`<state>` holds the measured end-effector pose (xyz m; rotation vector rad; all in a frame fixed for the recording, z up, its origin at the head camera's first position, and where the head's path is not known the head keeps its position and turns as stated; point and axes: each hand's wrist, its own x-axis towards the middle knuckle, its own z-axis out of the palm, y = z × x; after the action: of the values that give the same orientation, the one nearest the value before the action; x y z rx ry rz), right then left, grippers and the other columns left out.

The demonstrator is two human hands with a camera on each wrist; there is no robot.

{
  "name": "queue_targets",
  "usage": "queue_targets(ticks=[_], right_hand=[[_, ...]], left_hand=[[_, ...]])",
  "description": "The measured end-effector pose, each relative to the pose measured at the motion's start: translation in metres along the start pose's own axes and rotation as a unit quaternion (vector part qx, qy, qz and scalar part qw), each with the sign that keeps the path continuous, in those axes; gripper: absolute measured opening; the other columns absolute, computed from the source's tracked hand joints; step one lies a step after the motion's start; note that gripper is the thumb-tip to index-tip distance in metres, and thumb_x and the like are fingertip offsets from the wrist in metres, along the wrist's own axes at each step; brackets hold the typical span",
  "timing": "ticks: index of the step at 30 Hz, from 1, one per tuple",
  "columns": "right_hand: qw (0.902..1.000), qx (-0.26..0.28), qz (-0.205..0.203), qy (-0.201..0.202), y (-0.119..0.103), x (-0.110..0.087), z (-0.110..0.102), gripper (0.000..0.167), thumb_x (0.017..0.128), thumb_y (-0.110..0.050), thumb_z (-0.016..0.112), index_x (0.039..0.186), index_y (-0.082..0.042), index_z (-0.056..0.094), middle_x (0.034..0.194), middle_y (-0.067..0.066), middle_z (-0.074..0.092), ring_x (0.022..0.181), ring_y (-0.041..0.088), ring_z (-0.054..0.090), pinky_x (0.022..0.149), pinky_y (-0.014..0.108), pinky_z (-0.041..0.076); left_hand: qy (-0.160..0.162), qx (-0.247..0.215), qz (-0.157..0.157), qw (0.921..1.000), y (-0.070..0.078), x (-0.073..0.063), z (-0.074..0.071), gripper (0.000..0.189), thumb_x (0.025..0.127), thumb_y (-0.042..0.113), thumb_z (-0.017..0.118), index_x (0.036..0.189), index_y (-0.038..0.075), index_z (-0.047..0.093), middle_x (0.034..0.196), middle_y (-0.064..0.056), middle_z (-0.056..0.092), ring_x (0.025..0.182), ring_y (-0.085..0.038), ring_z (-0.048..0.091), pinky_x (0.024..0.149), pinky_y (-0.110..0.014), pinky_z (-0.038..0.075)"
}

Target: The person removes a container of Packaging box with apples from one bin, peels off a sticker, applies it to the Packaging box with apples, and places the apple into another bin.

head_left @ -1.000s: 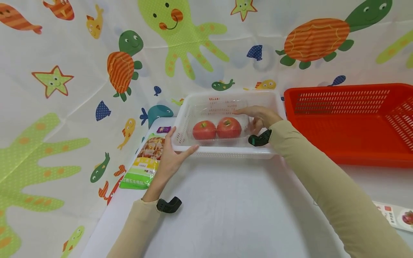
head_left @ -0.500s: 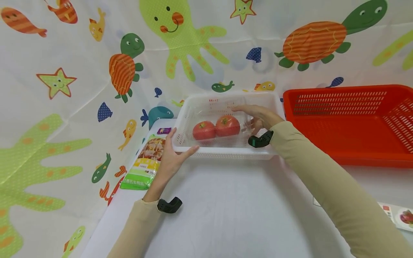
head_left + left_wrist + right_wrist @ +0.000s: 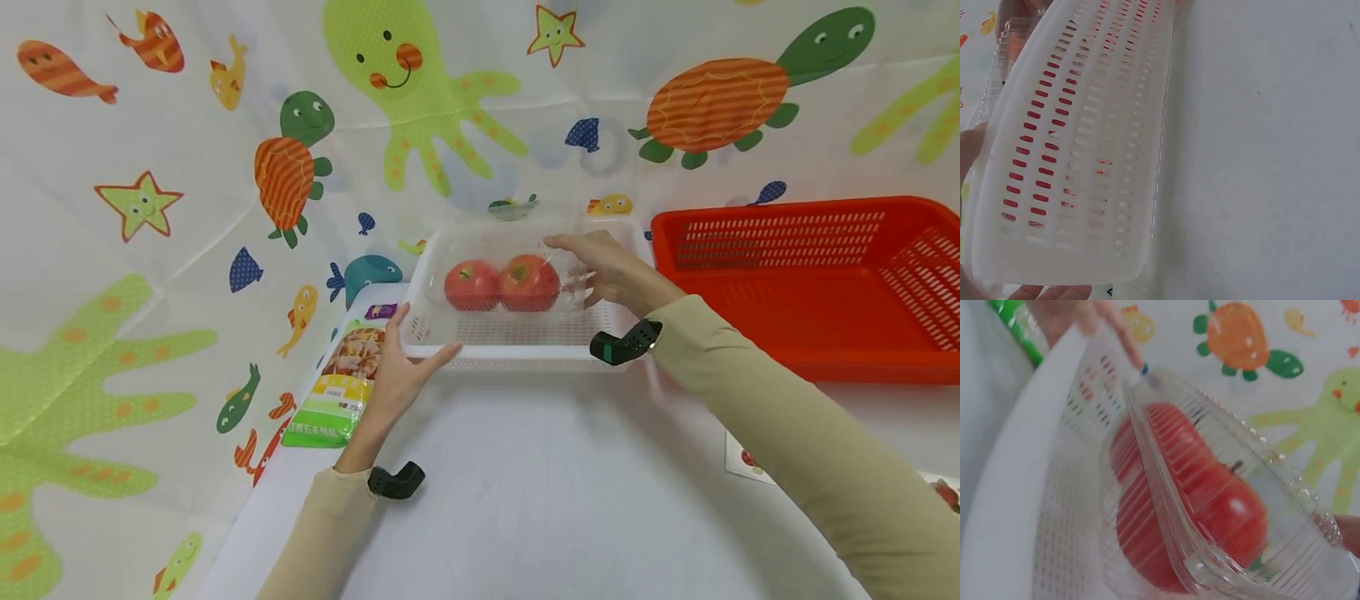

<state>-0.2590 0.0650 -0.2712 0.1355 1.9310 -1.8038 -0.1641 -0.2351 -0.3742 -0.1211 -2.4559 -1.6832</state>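
At its right end, my right hand (image 3: 618, 271) grips a clear plastic box (image 3: 510, 233). Two red apples (image 3: 472, 285) show through the clear plastic. The box sits tilted over a white perforated basket (image 3: 517, 353), its back edge above the basket's rear rim. My left hand (image 3: 401, 375) holds the basket's front left corner, thumb over the rim. In the left wrist view, the slotted basket wall (image 3: 1085, 125) hides most of that hand. Close up in the right wrist view, the ribbed box (image 3: 1169, 487) surrounds the apples (image 3: 1229, 509).
A red plastic basket (image 3: 825, 364) stands close at the right. On the left lie a green and yellow food bag (image 3: 330, 396) and a small purple packet (image 3: 381, 311). Printed cards (image 3: 746, 461) lie at the right under the right arm. A patterned curtain (image 3: 480, 133) hangs behind.
My right hand has raised the clear box with the apples up and back from inside the white basket. My left hand keeps its hold on the basket's corner.
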Motion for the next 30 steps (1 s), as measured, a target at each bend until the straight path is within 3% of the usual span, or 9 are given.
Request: queue_targets(ticks=[5, 8, 13, 17, 19, 23, 24, 30], right_hand=[[0.9977, 0.037, -0.05, -0.024, 0.0, -0.031, -0.006, 0.08, 0.106, -0.041, 0.057, 0.167, -0.01, 0.015, 0.172, 0.017, 0.005, 0.149, 0.053, 0.027, 0.115, 0.071, 0.033], [0.9949, 0.047, -0.076, -0.048, 0.003, -0.053, -0.009, 0.076, 0.107, -0.042, 0.055, 0.166, -0.014, 0.017, 0.17, 0.013, 0.014, 0.149, 0.048, 0.027, 0.115, 0.066, 0.038], [0.9922, 0.026, -0.102, -0.066, 0.008, -0.084, -0.016, 0.071, 0.107, -0.043, 0.054, 0.161, -0.017, 0.016, 0.153, 0.008, 0.039, 0.137, 0.03, 0.045, 0.106, 0.046, 0.053], [0.9906, -0.003, -0.11, -0.08, 0.019, -0.103, -0.02, 0.072, 0.107, -0.044, 0.054, 0.162, -0.017, 0.017, 0.145, 0.009, 0.047, 0.127, 0.026, 0.054, 0.094, 0.038, 0.059], [0.9904, -0.014, -0.106, -0.088, 0.029, -0.112, -0.023, 0.076, 0.106, -0.045, 0.054, 0.165, -0.019, 0.015, 0.145, 0.012, 0.048, 0.128, 0.028, 0.055, 0.094, 0.04, 0.06], [0.9882, -0.012, -0.105, -0.111, 0.055, -0.128, -0.028, 0.08, 0.107, -0.043, 0.054, 0.168, -0.02, 0.008, 0.155, 0.015, 0.039, 0.14, 0.038, 0.043, 0.1, 0.056, 0.055], [0.9877, -0.013, -0.105, -0.115, 0.062, -0.132, -0.03, 0.079, 0.107, -0.042, 0.054, 0.168, -0.019, 0.008, 0.157, 0.016, 0.037, 0.142, 0.041, 0.04, 0.1, 0.058, 0.054], [0.9855, -0.005, -0.087, -0.145, 0.103, -0.147, -0.042, 0.084, 0.108, -0.038, 0.052, 0.168, -0.014, -0.002, 0.164, 0.023, 0.023, 0.145, 0.051, 0.031, 0.1, 0.064, 0.052]], left_hand=[[0.001, 0.005, -0.006, 1.0, 0.001, 0.0, 0.002, 0.098, 0.092, 0.027, 0.082, 0.166, 0.018, 0.017, 0.166, -0.009, 0.028, 0.147, -0.032, 0.034, 0.117, -0.067, 0.033], [-0.009, -0.007, 0.014, 0.9998, 0.002, 0.0, 0.003, 0.092, 0.093, 0.019, 0.08, 0.163, 0.016, 0.02, 0.16, -0.011, 0.038, 0.143, -0.032, 0.039, 0.115, -0.062, 0.039], [-0.024, -0.031, 0.11, 0.9932, -0.001, 0.006, 0.002, 0.086, 0.09, 0.011, 0.08, 0.161, 0.021, 0.031, 0.151, -0.003, 0.05, 0.134, -0.025, 0.048, 0.11, -0.052, 0.046], [-0.025, -0.057, 0.165, 0.9843, -0.009, 0.005, -0.001, 0.082, 0.093, 0.014, 0.076, 0.163, 0.02, 0.033, 0.154, -0.009, 0.047, 0.131, -0.026, 0.048, 0.108, -0.049, 0.048], [-0.02, -0.055, 0.15, 0.9869, -0.01, 0.0, -0.003, 0.081, 0.096, 0.019, 0.074, 0.164, 0.018, 0.029, 0.155, -0.013, 0.044, 0.129, -0.028, 0.045, 0.106, -0.049, 0.05], [-0.012, -0.024, 0.096, 0.995, -0.008, -0.006, -0.006, 0.086, 0.096, 0.021, 0.074, 0.164, 0.015, 0.023, 0.159, -0.015, 0.036, 0.132, -0.03, 0.04, 0.106, -0.053, 0.049], [-0.016, -0.011, 0.073, 0.9972, 0.0, -0.008, -0.005, 0.088, 0.095, 0.02, 0.074, 0.165, 0.014, 0.02, 0.161, -0.016, 0.033, 0.134, -0.033, 0.038, 0.106, -0.058, 0.048], [-0.019, 0.017, 0.013, 0.9996, 0.003, -0.005, -0.002, 0.1, 0.09, 0.024, 0.08, 0.166, 0.016, 0.015, 0.163, -0.017, 0.031, 0.138, -0.04, 0.045, 0.102, -0.063, 0.051]])
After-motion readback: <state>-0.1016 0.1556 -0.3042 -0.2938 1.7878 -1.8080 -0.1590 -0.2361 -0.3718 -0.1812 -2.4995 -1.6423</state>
